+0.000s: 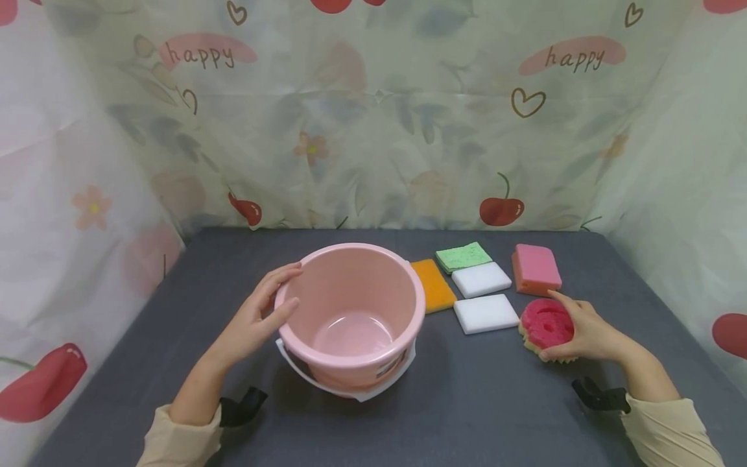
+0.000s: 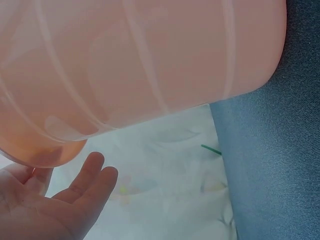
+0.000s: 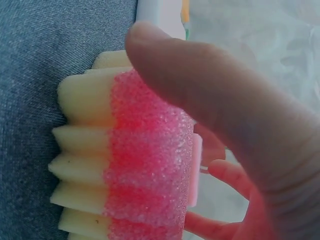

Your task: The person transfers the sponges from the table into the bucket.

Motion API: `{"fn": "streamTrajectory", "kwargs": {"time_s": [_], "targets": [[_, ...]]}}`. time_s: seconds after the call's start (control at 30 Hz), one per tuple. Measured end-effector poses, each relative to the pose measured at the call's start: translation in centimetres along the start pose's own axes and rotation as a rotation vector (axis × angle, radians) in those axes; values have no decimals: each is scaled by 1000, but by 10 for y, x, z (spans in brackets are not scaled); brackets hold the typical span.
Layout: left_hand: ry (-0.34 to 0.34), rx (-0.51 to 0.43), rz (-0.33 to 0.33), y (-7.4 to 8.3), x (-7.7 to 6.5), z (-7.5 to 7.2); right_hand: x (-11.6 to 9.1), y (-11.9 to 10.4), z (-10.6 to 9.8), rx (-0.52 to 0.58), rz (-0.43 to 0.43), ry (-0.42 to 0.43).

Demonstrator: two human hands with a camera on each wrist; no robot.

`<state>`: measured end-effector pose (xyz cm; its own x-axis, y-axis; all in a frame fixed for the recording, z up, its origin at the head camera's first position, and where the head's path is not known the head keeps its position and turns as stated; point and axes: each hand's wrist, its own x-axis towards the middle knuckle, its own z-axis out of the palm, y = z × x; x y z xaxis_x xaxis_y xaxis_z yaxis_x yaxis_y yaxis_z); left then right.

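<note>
A pink bucket (image 1: 350, 360) stands upright with its white handle (image 1: 363, 394) hanging down at the front. My left hand (image 1: 257, 318) rests at the bucket's left rim, thumb and fingers spread apart; in the left wrist view two fingers extend past the rim beside the bucket's wall (image 2: 165, 55). To the right, my right hand (image 1: 589, 332) grips a round red sponge (image 1: 545, 322) with a pale yellow scalloped underside, thumb at its near edge and a finger at its far edge. Close up, the right thumb (image 3: 200, 75) lies against the sponge's red layer (image 3: 145, 145).
Behind the red sponge lies a pink block sponge (image 1: 537, 266). Two white sponges (image 1: 486, 314), a green sponge (image 1: 463, 256) and an orange sponge (image 1: 433, 285) lie between it and the bucket. The dark cloth-covered table (image 1: 467, 415) meets patterned curtains (image 1: 379, 130) on three sides.
</note>
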<state>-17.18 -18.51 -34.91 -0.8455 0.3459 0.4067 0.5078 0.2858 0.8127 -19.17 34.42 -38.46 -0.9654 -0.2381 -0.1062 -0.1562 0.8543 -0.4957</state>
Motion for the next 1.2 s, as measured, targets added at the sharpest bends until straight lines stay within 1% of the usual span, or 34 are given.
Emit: {"fn": "streamTrajectory", "kwargs": {"time_s": [0.2,0.33,0.43,0.67,0.9,1.2], "targets": [[-6,10,-41,1,0,-1,0,-4,-3,-9,11,6],[-13,4,-52,1,0,0,-1,-8,-4,-20,7,21],[-13,-8,-52,1,0,0,-1,-11,-5,-16,-1,36],[-15,-20,-43,0,0,1,-3,-15,-10,-5,-57,94],[-23,-32,-34,0,-1,1,-4,-18,-16,-17,-62,127],[-21,-37,-26,1,-1,1,-4,-23,-23,-6,-63,143]]}}
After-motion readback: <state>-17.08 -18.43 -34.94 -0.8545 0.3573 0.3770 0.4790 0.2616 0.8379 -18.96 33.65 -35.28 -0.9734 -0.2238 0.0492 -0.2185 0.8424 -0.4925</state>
